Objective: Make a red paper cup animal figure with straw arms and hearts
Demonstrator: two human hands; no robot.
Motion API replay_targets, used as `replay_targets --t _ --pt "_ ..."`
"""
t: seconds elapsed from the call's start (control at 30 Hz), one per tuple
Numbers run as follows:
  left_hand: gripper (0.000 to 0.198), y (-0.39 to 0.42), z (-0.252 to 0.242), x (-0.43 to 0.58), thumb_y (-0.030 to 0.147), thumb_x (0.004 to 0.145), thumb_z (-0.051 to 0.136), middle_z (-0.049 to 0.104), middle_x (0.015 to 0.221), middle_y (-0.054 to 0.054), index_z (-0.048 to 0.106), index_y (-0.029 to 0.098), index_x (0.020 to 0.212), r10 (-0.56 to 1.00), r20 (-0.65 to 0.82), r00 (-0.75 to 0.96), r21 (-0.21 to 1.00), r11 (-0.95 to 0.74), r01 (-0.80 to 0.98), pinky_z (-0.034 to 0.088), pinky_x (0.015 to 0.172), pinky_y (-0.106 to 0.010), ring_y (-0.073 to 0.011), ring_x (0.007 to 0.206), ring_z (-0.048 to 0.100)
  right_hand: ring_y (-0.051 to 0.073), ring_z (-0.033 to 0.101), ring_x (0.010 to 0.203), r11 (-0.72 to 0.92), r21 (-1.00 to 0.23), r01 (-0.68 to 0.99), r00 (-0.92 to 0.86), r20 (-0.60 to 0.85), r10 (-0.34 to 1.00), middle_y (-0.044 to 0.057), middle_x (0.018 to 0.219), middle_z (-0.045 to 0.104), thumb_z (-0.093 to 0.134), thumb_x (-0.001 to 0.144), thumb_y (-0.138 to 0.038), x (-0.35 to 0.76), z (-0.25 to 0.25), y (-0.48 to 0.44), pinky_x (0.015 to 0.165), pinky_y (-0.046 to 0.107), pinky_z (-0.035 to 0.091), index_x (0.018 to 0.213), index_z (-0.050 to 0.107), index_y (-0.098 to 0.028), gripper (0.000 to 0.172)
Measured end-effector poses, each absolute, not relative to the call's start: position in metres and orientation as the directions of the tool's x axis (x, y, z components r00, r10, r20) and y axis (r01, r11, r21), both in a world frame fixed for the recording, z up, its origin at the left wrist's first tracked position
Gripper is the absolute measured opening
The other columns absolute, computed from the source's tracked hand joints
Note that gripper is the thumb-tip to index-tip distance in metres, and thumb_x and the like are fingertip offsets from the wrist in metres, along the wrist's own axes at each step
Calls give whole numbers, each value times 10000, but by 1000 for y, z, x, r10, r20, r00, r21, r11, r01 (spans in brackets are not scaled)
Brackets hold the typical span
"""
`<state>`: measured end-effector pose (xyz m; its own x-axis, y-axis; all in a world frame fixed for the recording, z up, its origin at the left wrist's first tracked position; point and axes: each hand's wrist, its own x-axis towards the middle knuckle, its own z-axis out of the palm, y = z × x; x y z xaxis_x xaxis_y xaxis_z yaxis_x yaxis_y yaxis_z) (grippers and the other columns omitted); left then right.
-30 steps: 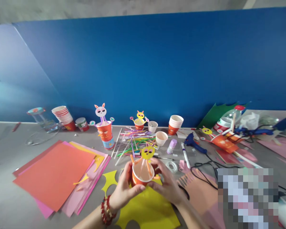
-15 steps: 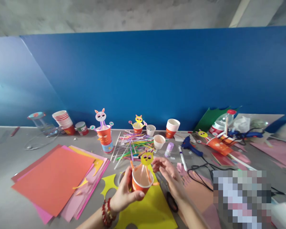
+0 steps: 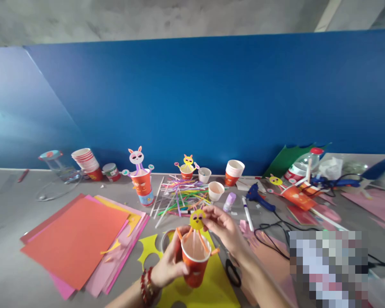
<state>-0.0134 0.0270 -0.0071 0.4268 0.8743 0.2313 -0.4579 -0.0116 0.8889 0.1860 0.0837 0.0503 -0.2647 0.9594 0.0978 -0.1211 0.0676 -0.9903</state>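
Note:
My left hand (image 3: 170,262), with a red bead bracelet on its wrist, is wrapped round an orange paper cup (image 3: 195,262) held above a yellow paper sheet (image 3: 211,286). Straws stand in the cup and carry a yellow paper animal face (image 3: 197,219). My right hand (image 3: 223,227) pinches the right edge of that face with thumb and fingers. The cup tilts slightly toward me.
A stack of orange, pink and yellow paper (image 3: 73,239) lies at the left. Coloured straws (image 3: 179,197), finished cup figures (image 3: 141,179), stacked cups (image 3: 234,172), a glue stick (image 3: 229,201), a blue glue gun (image 3: 258,197), cables and scissors (image 3: 232,273) crowd the grey table before a blue wall.
My right hand let go of the cup, opened, then closed on the yellow face. My left hand brought the cup a little lower and nearer to me.

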Motion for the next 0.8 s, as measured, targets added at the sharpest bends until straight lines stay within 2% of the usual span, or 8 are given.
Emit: replay_targets --t 0.07,0.23,0.37,0.47,0.53,0.6,0.67,0.8 --pt "691 28 -3 -16 613 775 732 616 1233 -123 540 229 1317 894 211 394 870 12 -493 441 973 -425 -342 1160 577 152 639 712 60 -988 -139 -275 97 957 10 840 676 756 821 -467 184 49 84 685 272 535 986 663 -210 319" --pt "293 33 17 -16 363 881 700 689 1040 -64 670 205 1126 942 55 330 903 94 -419 458 861 -302 -222 956 633 165 659 756 61 -990 -130 -322 100 941 24 857 696 727 857 -450 181 42 81 693 272 535 969 663 -199 283" --pt "192 35 31 -13 334 887 699 697 913 -25 697 197 1022 964 5 268 945 83 -317 459 780 -244 -164 840 625 156 652 745 150 -988 -38 -358 154 921 13 832 683 664 917 -386 184 41 79 691 264 528 975 654 -206 190" --pt "210 36 36 -11 356 881 700 705 897 -33 698 182 1000 972 12 235 962 54 -269 467 791 -251 -170 841 631 180 670 848 283 -952 115 -372 223 901 45 978 697 604 955 -310 189 53 77 749 292 547 1149 614 -229 210" --pt "236 36 39 -10 375 872 701 710 901 -48 696 169 989 974 4 228 968 53 -244 475 786 -263 -183 840 637 197 660 968 442 -873 206 -394 339 854 88 1212 650 571 958 -245 194 68 76 824 328 555 1329 522 -256 374" --pt "258 35 41 -9 389 865 698 710 905 -60 694 158 981 974 -4 225 976 53 -212 484 779 -277 -193 832 639 223 617 1114 606 -735 305 -473 435 766 107 1375 560 545 944 -177 197 87 75 943 379 518 1363 507 -263 429" --pt "265 34 42 -9 381 852 700 709 924 -67 696 154 986 976 -6 217 985 43 -164 487 784 -284 -201 840 636 262 554 1232 709 -580 401 -593 426 683 97 1361 575 548 919 -129 197 104 73 1029 430 458 1270 585 -254 375" --pt "224 33 42 -9 338 830 697 715 928 -63 706 157 963 977 -37 208 995 56 -87 489 776 -282 -205 839 636 240 619 1056 773 -416 480 -698 352 623 72 1119 668 537 906 -70 192 123 72 901 379 489 987 666 -211 208"
